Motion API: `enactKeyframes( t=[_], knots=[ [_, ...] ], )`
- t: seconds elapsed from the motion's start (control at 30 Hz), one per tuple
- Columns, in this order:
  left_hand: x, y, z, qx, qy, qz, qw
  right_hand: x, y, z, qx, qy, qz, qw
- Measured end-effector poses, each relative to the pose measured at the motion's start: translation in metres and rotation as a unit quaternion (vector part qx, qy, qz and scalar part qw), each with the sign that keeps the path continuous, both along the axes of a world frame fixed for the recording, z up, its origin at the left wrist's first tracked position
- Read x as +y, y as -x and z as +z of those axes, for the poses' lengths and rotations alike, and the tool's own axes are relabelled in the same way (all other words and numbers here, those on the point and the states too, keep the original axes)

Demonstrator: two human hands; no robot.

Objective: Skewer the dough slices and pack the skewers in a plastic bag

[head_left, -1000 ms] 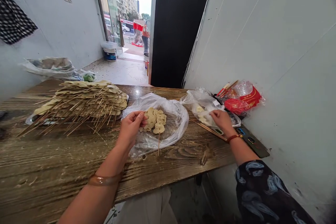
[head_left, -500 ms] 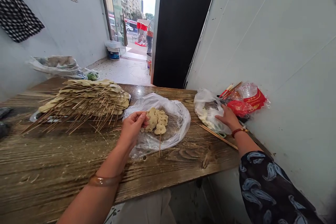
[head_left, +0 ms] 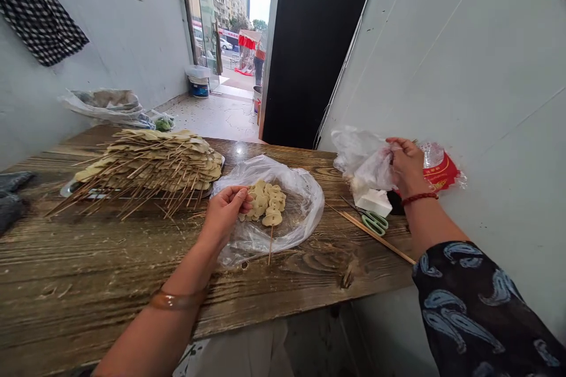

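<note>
My left hand [head_left: 230, 207] is closed at the edge of a cluster of thin pale-yellow slices [head_left: 264, 197]; its fingertips pinch the slices there. Beneath the cluster lies an open clear plastic bag [head_left: 305, 212], spread on the table. A thin wooden skewer [head_left: 271, 244] sticks out toward me from the front slice. Over on the right, my right hand [head_left: 409, 165] grips a crumpled clear plastic bag [head_left: 369, 162], lifted off the tabletop. Below that bag are a white block [head_left: 374, 202] and green-handled scissors [head_left: 375, 222].
Loose wooden skewers [head_left: 375, 235] lie by the scissors. A tall pile of skewered slices [head_left: 154, 159] rests on a tray to the left. Red-and-clear packaging [head_left: 442, 171] sits against the right wall. Another plastic bag [head_left: 106, 107] stands behind the pile. The wooden table's [head_left: 132, 265] front edge is near me.
My right hand has raised the plastic bag up and to the right, exposing the scissors and white block. My left hand stays at the slices. The view has shifted slightly.
</note>
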State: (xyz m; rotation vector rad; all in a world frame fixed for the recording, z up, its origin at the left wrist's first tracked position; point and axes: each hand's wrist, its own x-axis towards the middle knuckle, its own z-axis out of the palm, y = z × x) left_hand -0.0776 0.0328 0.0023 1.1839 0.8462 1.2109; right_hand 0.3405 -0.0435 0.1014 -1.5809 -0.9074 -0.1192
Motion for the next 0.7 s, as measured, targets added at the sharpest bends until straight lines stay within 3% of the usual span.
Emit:
enactKeyframes(
  t=[0.17,0.27,0.43,0.7],
  knots=[
    [-0.001,0.001,0.001,0.003,0.004,0.0,1.0,0.01,0.014,0.014,0.108,-0.04,0.081,0.99],
    [-0.001,0.001,0.001,0.001,0.008,-0.004,1.0,0.014,0.015,0.014,0.141,-0.052,0.082,0.985],
    [-0.002,0.001,0.002,0.0,0.012,0.002,1.0,0.011,0.005,0.002,0.223,-0.001,0.045,0.974],
    [-0.004,-0.001,0.003,0.004,0.007,0.005,1.0,0.004,-0.019,-0.021,0.258,0.041,0.044,0.964]
  ],
)
